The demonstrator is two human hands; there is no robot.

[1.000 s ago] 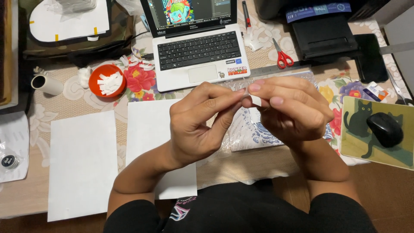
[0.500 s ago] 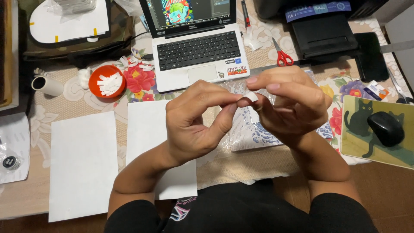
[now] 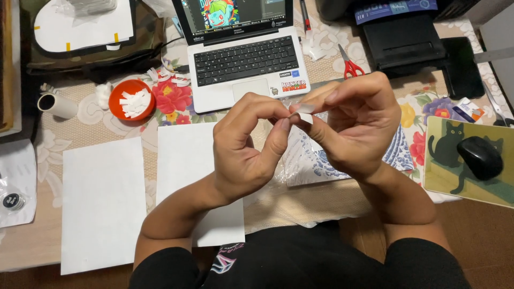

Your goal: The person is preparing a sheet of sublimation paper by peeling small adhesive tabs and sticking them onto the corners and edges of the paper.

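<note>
The fingertips [image 3: 282, 124] of both hands meet on a small white strip [image 3: 303, 112], pinched between thumb and forefinger on each side. The left hand [image 3: 246, 150] clamps its left end and the right hand [image 3: 356, 126] its right end, so the strip's long axis runs roughly left to right, tilted slightly down toward the right. It looks like a short, thin, pale piece of paper or tape, mostly hidden by the fingers; its exact shape is hard to tell.

The strip is held in the air just in front of the laptop [image 3: 243, 59], below its trackpad edge. Under the hands, nearer the person than the laptop, lies a blue-patterned sheet in clear plastic [image 3: 316, 160]. Left of the laptop sits an orange bowl [image 3: 130, 99] of white scraps, and in front of that two white paper sheets [image 3: 101, 203]. Right of the laptop lie red-handled scissors [image 3: 350, 65].
</note>
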